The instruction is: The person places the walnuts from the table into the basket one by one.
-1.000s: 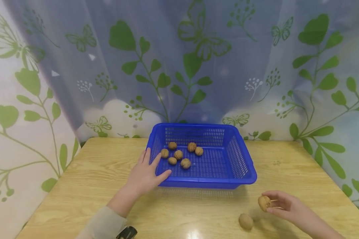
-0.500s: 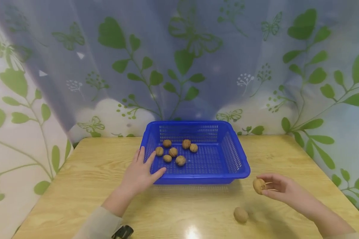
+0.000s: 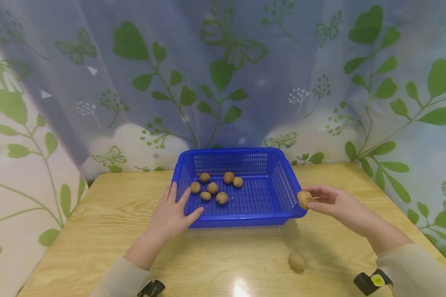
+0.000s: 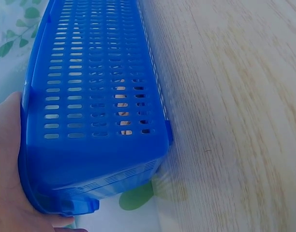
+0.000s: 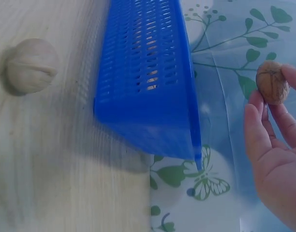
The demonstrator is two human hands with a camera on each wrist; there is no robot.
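Note:
Between thumb and fingertips my right hand [image 3: 338,204] pinches a walnut [image 3: 304,199]. In the head view this walnut overlaps the front right corner of a blue plastic basket [image 3: 241,216]. The right wrist view shows the held walnut [image 5: 272,83] above rim level, apart from the basket wall [image 5: 143,104]. My left hand [image 3: 168,218], fingers spread and mostly straight, rests on the basket's front left corner. In the left wrist view, the left hand [image 4: 7,164] lies against the rim. Several walnuts [image 3: 221,198] lie on the basket floor, mostly in its left half.
One loose walnut [image 3: 296,262] lies on the wooden table [image 3: 223,260], in front of the basket's right end. Behind the table hangs a curtain [image 3: 241,103] printed with leaves and butterflies. Each wrist carries a black strapped device [image 3: 371,281].
My right hand has carried the pinched walnut up and left, from beside the loose walnut to the basket's right corner. The left hand stays at its corner. The view has shifted slightly.

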